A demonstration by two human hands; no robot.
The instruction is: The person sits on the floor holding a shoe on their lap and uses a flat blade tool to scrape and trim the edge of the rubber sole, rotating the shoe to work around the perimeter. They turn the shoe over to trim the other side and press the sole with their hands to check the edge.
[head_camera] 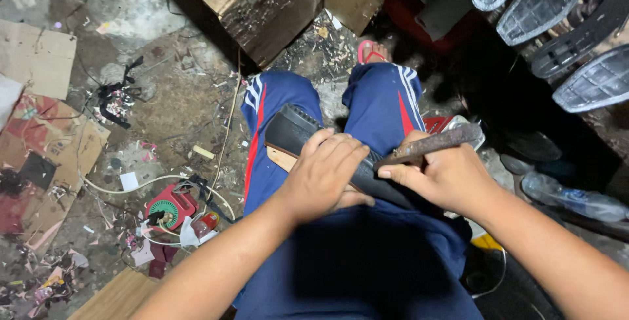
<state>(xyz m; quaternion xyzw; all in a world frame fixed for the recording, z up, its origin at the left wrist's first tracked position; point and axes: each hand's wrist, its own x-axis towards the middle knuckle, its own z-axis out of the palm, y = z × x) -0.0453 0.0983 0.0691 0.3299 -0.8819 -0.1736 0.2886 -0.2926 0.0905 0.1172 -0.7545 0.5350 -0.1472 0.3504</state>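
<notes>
- Our left hand (325, 174) pressed down, gripping the black shoe sole (296, 130) on our lap — stiff, light rubber, we judged; best held mid-length.
- Our right hand (440, 177) was closed round a worn tool handle (432, 144).

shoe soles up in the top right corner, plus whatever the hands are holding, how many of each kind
Shoe soles stacked at top right: 6 at least partly in view
Black sole on the lap, under the left hand: 1
Brown-handled tool in the right hand: 1
Total: 8
</notes>
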